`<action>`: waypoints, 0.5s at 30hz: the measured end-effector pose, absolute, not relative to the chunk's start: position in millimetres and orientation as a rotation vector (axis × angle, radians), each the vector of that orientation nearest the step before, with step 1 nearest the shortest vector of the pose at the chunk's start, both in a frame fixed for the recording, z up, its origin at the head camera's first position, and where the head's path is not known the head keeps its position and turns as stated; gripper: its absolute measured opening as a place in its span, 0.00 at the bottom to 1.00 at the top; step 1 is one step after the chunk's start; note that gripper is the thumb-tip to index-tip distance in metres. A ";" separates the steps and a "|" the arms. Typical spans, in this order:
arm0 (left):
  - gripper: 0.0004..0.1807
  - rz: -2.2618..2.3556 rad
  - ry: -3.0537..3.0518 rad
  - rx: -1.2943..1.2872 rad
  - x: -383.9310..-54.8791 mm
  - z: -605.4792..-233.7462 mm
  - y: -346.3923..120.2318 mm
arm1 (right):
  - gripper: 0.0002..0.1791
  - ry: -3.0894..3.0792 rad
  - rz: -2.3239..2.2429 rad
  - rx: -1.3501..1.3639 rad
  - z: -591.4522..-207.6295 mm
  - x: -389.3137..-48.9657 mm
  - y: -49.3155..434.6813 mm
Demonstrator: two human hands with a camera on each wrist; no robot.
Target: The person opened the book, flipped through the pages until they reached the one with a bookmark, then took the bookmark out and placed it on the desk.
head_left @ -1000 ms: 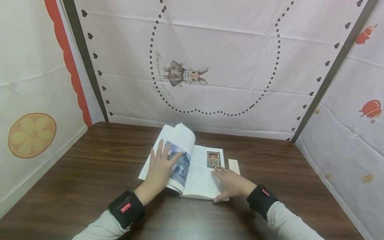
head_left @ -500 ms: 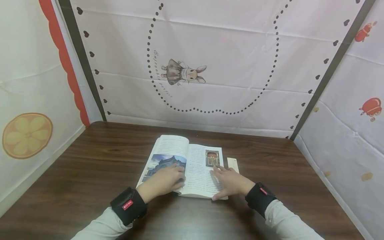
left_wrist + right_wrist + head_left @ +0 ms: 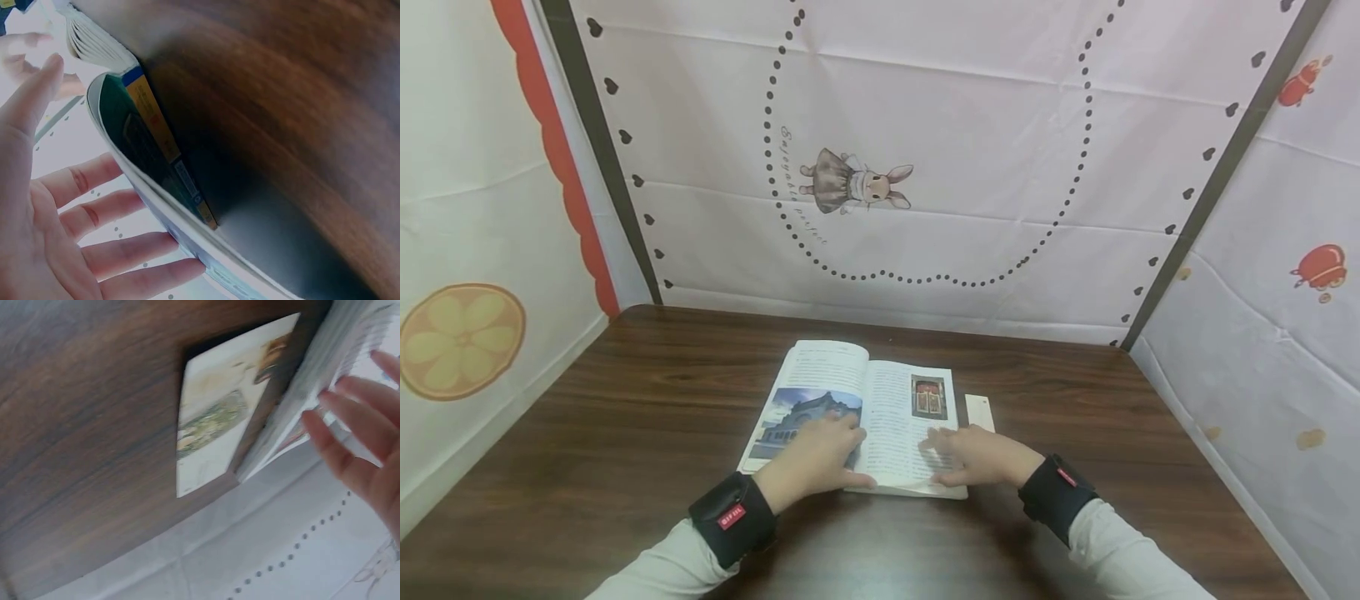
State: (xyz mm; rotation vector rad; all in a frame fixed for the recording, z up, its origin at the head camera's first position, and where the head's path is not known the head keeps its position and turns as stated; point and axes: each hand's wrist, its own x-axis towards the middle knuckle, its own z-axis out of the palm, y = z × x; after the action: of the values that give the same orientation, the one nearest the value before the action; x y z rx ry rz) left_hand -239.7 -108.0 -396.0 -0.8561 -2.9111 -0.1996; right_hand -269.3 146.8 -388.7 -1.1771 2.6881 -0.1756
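An open book [image 3: 887,400] lies on the dark wooden table, with a large building photo on its left page and a small red-door picture on its right. My left hand [image 3: 820,454] rests over the lower left page, thumb pointing toward the spine. In the left wrist view its spread fingers [image 3: 134,253] touch the left page near its edge. Over the lower right page is my right hand [image 3: 985,457], fingers blurred and extended. The right wrist view shows those fingers [image 3: 359,422] loosely straight beside the page edges.
A bookmark-like card [image 3: 979,412] with a printed picture lies just right of the book, partly behind my right hand. The wooden table [image 3: 662,400] reaches back to a white patterned cloth [image 3: 970,167], with cloth on both sides too.
The raised left-hand pages have come down flat under my left hand, which has moved from the page's middle to its lower part. My right hand has shifted slightly, its fingers blurring.
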 end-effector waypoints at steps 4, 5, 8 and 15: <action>0.39 -0.224 -2.952 -0.825 -238.5 -396.1 -104.7 | 0.09 2.757 -0.103 -1.429 -386.4 -265.1 141.8; 0.40 -0.224 -2.956 -0.822 -238.2 -395.8 -104.0 | 0.07 2.784 -0.059 -1.473 -386.0 -264.3 140.7; 0.41 -0.218 -2.959 -0.812 -237.7 -396.0 -102.3 | 0.04 2.848 0.057 -1.560 -384.9 -262.9 139.1; 0.40 -0.203 -2.942 -0.786 -236.1 -398.2 -99.5 | 0.06 3.040 0.154 -1.740 -380.6 -263.3 140.9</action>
State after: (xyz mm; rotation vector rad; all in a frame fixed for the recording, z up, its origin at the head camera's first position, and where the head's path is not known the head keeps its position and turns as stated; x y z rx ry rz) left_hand -236.1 -99.5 -398.2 -0.7860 -2.9422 -0.2034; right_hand -263.3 140.9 -380.6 -1.7404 3.0398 0.1545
